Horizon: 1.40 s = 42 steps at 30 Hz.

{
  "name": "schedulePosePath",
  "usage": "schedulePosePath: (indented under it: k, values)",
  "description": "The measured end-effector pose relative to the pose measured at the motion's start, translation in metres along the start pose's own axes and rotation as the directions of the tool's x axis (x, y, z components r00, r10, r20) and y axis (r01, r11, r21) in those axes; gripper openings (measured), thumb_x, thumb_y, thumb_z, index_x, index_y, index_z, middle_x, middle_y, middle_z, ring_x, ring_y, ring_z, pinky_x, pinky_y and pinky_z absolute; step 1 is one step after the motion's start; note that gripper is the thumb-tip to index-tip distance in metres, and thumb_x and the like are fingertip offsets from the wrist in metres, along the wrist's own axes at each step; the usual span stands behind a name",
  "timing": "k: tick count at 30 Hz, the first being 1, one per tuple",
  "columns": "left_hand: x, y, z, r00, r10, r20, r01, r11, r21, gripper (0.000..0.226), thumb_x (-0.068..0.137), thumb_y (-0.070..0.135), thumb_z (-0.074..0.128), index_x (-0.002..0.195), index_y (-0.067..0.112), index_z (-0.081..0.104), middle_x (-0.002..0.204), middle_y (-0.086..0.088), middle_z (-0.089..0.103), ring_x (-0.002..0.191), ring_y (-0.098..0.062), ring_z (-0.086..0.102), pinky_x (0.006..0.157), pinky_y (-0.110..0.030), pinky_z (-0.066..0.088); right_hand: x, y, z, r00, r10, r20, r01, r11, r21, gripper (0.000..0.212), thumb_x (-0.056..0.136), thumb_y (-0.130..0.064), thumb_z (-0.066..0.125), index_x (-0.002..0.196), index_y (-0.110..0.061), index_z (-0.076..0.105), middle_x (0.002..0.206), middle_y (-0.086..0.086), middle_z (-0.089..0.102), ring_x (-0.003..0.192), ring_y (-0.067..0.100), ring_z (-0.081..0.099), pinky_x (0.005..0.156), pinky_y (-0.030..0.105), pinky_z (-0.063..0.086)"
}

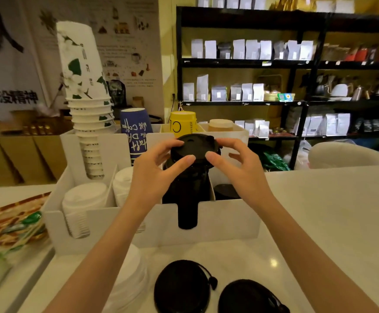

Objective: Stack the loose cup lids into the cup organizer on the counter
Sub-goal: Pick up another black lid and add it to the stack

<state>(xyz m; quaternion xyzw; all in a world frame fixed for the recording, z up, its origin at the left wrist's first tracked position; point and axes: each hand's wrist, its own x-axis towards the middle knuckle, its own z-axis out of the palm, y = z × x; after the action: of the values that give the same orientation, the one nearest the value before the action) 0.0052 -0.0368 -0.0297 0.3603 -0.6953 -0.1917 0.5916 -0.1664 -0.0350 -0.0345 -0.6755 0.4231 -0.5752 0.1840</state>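
Observation:
A black cup lid (196, 147) is held level between my left hand (155, 170) and my right hand (240, 168), fingertips pinching its rim from both sides. It sits on top of a tall stack of black lids (187, 199) in the middle slot of the white cup organizer (227, 220). Two loose black lids (181, 288) (249, 298) lie on the counter near me. A pile of white lids (131, 279) rests at the lower left, partly behind my left forearm. White lid stacks (82, 199) fill the organizer's left slots.
Stacked paper cups (87, 105), a blue cup (134, 129) and a yellow cup (183, 123) stand upside down in the organizer's back row. A woven tray (8, 220) with packets lies at the left. Black shelving (297, 64) with bags stands behind the white counter (330, 211).

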Motion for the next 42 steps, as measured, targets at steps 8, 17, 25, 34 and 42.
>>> schedulePosePath:
  k: [8, 17, 25, 34, 42]
  values:
    - [0.003, -0.027, 0.005, 1.0, -0.025, -0.002, 0.025, 0.969, 0.244, 0.041, 0.076, 0.038, 0.062, 0.114, 0.026, 0.053, 0.115, 0.014, 0.051, 0.103, 0.002, 0.044, 0.079, 0.005, 0.029, 0.003, 0.015, 0.014, 0.979, -0.019, 0.202, 0.011, 0.999, 0.042, 0.03, 0.094, -0.03, 0.037, 0.107, -0.057, 0.038, 0.107, -0.036, 0.047, 0.104, -0.021, 0.041, 0.084, -0.002, 0.032]
    - [0.004, -0.032, 0.003, 0.999, -0.049, 0.018, 0.04, 0.944, 0.327, 0.04, 0.077, 0.038, 0.06, 0.114, 0.023, 0.056, 0.12, 0.003, 0.059, 0.1, 0.0, 0.043, 0.077, -0.007, 0.034, 0.004, 0.027, 0.02, 0.97, 0.032, 0.243, -0.049, 0.997, 0.066, 0.027, 0.094, -0.031, 0.036, 0.093, -0.057, 0.043, 0.098, -0.04, 0.042, 0.089, -0.034, 0.036, 0.069, -0.01, 0.026]
    - [0.006, -0.034, -0.006, 0.989, -0.094, 0.114, 0.053, 0.947, 0.317, 0.054, 0.071, 0.039, 0.066, 0.12, 0.024, 0.051, 0.127, 0.003, 0.054, 0.109, -0.004, 0.042, 0.089, -0.022, 0.034, 0.002, 0.03, 0.02, 0.978, 0.011, 0.209, -0.011, 1.0, -0.001, 0.025, 0.094, -0.031, 0.036, 0.113, -0.043, 0.047, 0.105, -0.027, 0.048, 0.099, -0.018, 0.042, 0.086, 0.003, 0.028]
    - [0.002, -0.027, 0.0, 0.996, -0.01, 0.086, -0.031, 0.887, 0.461, 0.054, 0.072, 0.043, 0.064, 0.12, 0.021, 0.05, 0.123, 0.001, 0.057, 0.105, -0.005, 0.044, 0.084, -0.019, 0.033, 0.001, 0.037, 0.023, 0.972, 0.025, 0.234, 0.002, 0.994, -0.113, 0.044, 0.092, -0.037, 0.036, 0.136, -0.029, 0.031, 0.123, -0.015, 0.037, 0.115, -0.002, 0.03, 0.097, 0.02, 0.024]
    - [0.007, -0.029, -0.01, 0.971, -0.117, 0.209, 0.044, 0.945, 0.325, 0.05, 0.075, 0.03, 0.065, 0.122, 0.022, 0.048, 0.126, -0.001, 0.053, 0.114, -0.013, 0.047, 0.093, -0.024, 0.039, -0.001, 0.038, 0.023, 0.987, -0.084, 0.134, 0.112, 0.969, -0.22, 0.042, 0.089, -0.038, 0.037, 0.127, -0.022, 0.045, 0.115, -0.014, 0.046, 0.11, -0.002, 0.035, 0.083, 0.005, 0.025]
